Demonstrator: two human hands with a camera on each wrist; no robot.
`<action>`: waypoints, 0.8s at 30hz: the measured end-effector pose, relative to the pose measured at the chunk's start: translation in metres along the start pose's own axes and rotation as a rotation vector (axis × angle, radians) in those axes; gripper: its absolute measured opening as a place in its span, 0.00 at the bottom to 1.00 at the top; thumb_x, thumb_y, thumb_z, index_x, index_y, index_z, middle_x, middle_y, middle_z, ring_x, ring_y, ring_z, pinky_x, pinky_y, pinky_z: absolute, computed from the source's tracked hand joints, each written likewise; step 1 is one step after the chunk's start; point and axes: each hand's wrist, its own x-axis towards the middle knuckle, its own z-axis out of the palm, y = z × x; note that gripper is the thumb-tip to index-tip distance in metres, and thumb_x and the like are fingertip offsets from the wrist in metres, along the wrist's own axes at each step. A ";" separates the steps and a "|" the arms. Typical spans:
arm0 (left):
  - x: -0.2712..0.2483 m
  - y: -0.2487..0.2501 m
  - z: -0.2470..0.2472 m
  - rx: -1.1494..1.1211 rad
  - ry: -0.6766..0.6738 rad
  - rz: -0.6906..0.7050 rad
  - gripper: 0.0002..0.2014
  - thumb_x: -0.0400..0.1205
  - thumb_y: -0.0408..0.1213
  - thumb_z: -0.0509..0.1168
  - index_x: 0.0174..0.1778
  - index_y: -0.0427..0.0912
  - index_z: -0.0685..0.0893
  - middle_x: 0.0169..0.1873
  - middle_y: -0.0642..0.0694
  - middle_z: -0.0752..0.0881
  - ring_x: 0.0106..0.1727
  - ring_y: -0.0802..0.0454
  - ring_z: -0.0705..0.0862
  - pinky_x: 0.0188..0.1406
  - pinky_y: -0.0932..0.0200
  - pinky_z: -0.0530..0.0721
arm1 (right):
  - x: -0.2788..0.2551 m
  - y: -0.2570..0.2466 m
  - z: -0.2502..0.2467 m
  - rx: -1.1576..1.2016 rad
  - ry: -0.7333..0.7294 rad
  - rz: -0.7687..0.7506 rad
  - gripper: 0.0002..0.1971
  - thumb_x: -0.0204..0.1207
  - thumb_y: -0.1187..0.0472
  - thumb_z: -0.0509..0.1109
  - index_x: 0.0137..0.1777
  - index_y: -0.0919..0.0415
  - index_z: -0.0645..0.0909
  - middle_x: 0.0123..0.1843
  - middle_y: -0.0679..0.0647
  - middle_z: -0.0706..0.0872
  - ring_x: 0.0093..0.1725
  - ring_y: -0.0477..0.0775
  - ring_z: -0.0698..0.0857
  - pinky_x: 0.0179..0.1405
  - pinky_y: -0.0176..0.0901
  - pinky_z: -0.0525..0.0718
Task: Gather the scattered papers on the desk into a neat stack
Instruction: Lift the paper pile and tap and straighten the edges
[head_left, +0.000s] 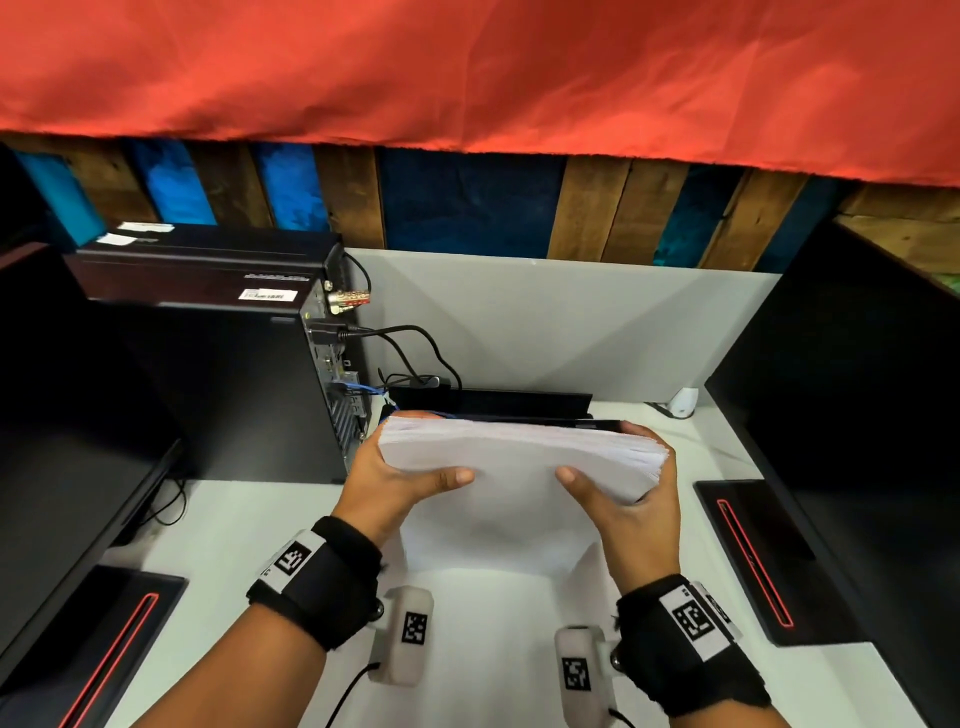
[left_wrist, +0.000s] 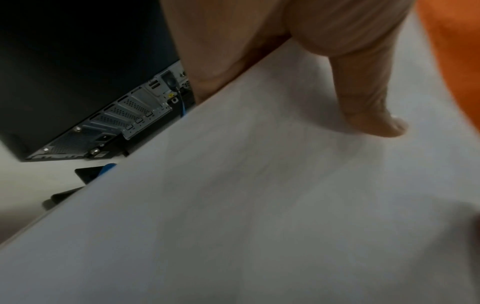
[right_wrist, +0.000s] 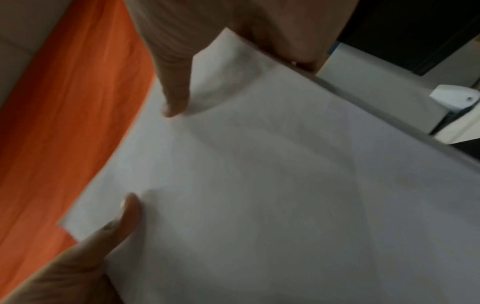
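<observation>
Both wrists, strapped in black bands with printed markers, reach forward over the white desk (head_left: 218, 525), and between them stands the stack (head_left: 519, 467) of white paper, held on edge with its upper edge tipped away and its broad face toward the camera. On its left side the left hand (head_left: 395, 478) grips it: the thumb (left_wrist: 369, 102) lies flat across the near face, pointing inward, while the fingers wrap round the far side, mostly hidden. At the right end, where the sheet edges fan slightly, the right hand (head_left: 628, 499) does the same, with its thumb (right_wrist: 174, 82) pressed on the near face and fingers curled behind. The two thumb tips are apart, with bare paper between them. Whether the lower edge touches the desk cannot be told. Left of the stack stands a black computer (head_left: 234, 384) with cables at its back; red cloth (head_left: 467, 67) hangs above.
</observation>
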 end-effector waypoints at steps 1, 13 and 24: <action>-0.001 0.000 0.001 0.002 -0.021 -0.007 0.40 0.47 0.41 0.87 0.56 0.35 0.83 0.51 0.39 0.90 0.56 0.42 0.88 0.51 0.54 0.88 | 0.001 -0.001 -0.001 0.026 -0.039 0.017 0.38 0.54 0.64 0.87 0.66 0.56 0.75 0.56 0.49 0.86 0.54 0.40 0.87 0.50 0.31 0.85; -0.002 -0.003 -0.002 -0.035 -0.073 -0.041 0.40 0.50 0.40 0.86 0.60 0.38 0.84 0.54 0.40 0.90 0.58 0.45 0.88 0.54 0.54 0.87 | 0.005 0.006 -0.003 0.111 -0.188 0.075 0.44 0.40 0.55 0.84 0.63 0.61 0.80 0.55 0.54 0.90 0.55 0.50 0.88 0.46 0.34 0.86; -0.003 -0.001 -0.001 -0.038 -0.076 -0.050 0.42 0.43 0.47 0.88 0.55 0.41 0.85 0.50 0.42 0.91 0.54 0.48 0.90 0.47 0.59 0.88 | 0.005 0.002 -0.003 0.151 -0.206 0.132 0.43 0.36 0.50 0.89 0.57 0.59 0.84 0.50 0.52 0.92 0.50 0.51 0.91 0.41 0.34 0.86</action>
